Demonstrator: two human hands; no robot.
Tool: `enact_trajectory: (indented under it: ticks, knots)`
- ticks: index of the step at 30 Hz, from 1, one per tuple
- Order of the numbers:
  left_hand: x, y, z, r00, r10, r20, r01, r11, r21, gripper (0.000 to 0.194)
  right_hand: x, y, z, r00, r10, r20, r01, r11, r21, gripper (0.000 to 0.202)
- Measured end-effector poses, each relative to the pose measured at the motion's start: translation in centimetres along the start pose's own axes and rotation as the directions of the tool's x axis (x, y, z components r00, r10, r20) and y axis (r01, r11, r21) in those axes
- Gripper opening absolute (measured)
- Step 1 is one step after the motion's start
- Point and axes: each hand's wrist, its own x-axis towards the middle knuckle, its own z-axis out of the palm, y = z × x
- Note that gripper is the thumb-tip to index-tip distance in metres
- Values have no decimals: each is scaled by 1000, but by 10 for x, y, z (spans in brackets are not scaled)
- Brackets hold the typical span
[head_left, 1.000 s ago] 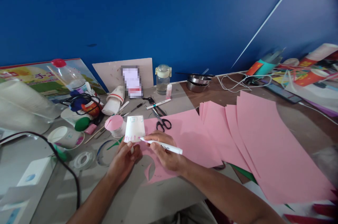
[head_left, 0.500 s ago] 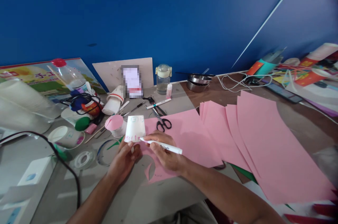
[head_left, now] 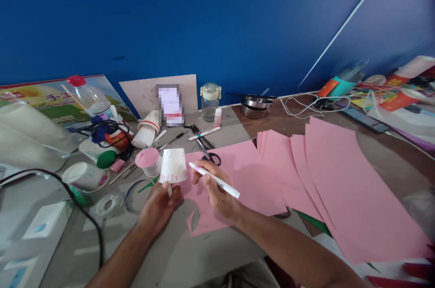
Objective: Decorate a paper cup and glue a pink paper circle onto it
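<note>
A white paper cup [head_left: 173,164], upside down, carries pink strokes along its lower rim and pale green marks near the top. My left hand [head_left: 160,203] is closed on the cup's lower edge, with a small white piece like a pen cap also between its fingers. In my right hand [head_left: 219,195] a white acrylic marker [head_left: 215,179] with a pink band is gripped, its tip pointing at the cup but apart from it. Beneath both hands lies a cut pink paper sheet [head_left: 244,175]. Black-handled scissors [head_left: 215,158] rest just beyond my right hand, partly covered.
Fanned pink sheets [head_left: 360,188] spread to the right. A cup with a pink disc [head_left: 147,157], a tape roll [head_left: 108,206] and a tipped cup [head_left: 83,175] stand left. Behind are a phone [head_left: 170,104], a water bottle [head_left: 210,102] and a metal pan [head_left: 255,106]. A black cable [head_left: 97,224] crosses the left side.
My right hand has drawn the marker's tip away from the cup's rim, up and to the right. The cup has turned slightly in my left hand.
</note>
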Motion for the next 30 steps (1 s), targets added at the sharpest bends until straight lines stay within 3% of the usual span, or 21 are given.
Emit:
enact_trajectory:
  ticks: [4, 11, 16, 20, 24, 30]
  knots:
    - [-1, 2, 2, 999, -34, -20, 33, 998, -55, 36, 0, 6, 3, 987, 158, -36, -154, 982, 107, 40]
    - [-2, 2, 2, 1000, -19, 16, 19, 999, -26, 36, -5, 4, 5, 997, 22, 73, -24, 999, 24, 33]
    - [-2, 3, 3, 999, -27, 30, 27, 1000, -9, 35, -5, 8, 5, 1000, 14, 9, -15, 1000, 14, 34]
    - [-2, 2, 4, 992, -62, 107, 62, 998, 5, 32, 0, 16, 5, 990, 117, -74, -108, 987, 116, 43]
    - [-4, -2, -2, 981, -89, 172, 83, 996, 42, 34, 3, 21, 4, 974, 212, -78, -187, 951, 246, 51]
    - [-7, -3, 1, 973, -131, 192, 112, 988, 106, 36, 4, 21, 0, 926, 371, -74, -345, 908, 239, 51]
